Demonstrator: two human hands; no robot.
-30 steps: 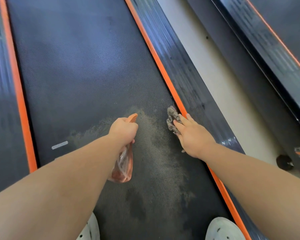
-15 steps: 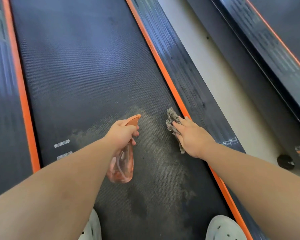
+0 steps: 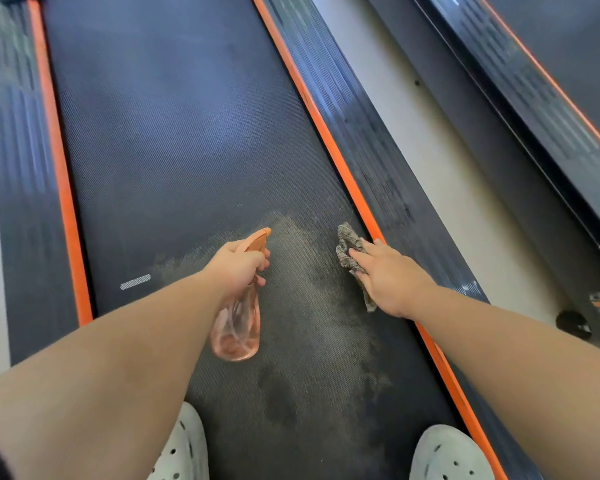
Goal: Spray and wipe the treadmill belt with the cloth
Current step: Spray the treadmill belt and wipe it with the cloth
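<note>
Left hand (image 3: pixel 238 266): fingers clamped round spray bottle (image 3: pixel 237 327)
Right hand (image 3: pixel 390 278): fingers straight, together, pressing cloth (image 3: pixel 349 249) onto treadmill belt (image 3: pixel 187 150)

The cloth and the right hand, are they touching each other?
Touching. The head view shows the right hand lying flat on the grey cloth and pressing it onto the treadmill belt.

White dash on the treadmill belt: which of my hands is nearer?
Left. The left hand, gripping the orange spray bottle, is just right of the white dash; the right hand presses the grey cloth farther right.
</note>
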